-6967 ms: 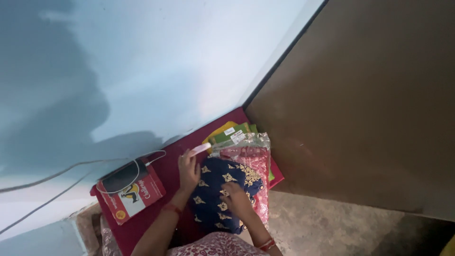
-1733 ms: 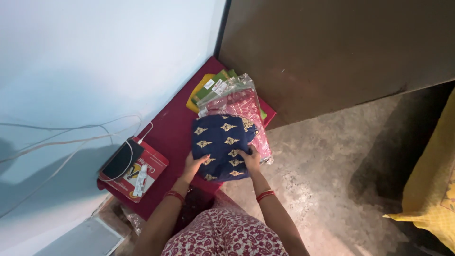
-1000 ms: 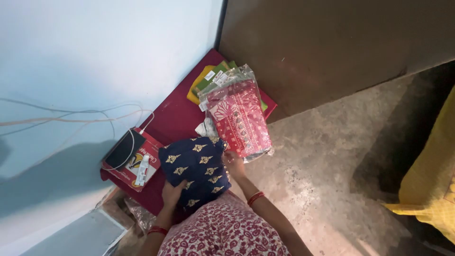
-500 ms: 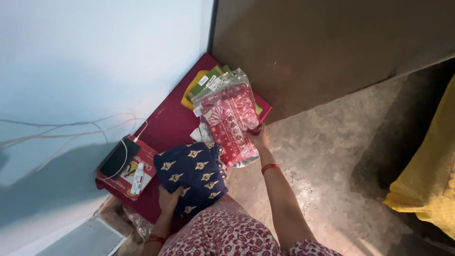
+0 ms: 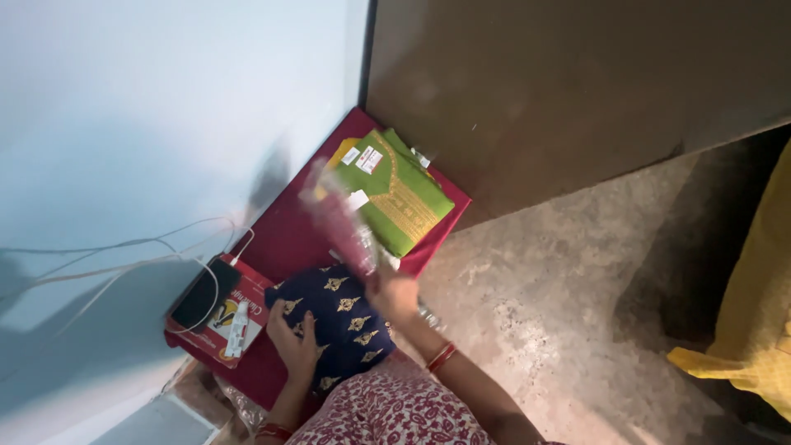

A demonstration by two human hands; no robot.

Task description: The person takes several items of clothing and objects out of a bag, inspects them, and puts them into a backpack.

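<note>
The red cloth-covered table [image 5: 288,235] in the corner carries a green packet [image 5: 395,194]. Your left hand [image 5: 295,346] lies flat, fingers spread, on the navy cloth bundle [image 5: 338,317] at the near edge. Your right hand [image 5: 394,295] seems clamped on a blurred clear packet [image 5: 342,222]. That slippery wrap could slide free mid-swing; the bundle could tip off the edge.

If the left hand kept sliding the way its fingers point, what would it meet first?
The left hand lies flat on the navy gold-motif cloth, fingers toward the red box with the phone on it. The box edge would probably come first, though depth is hard to judge.
</note>
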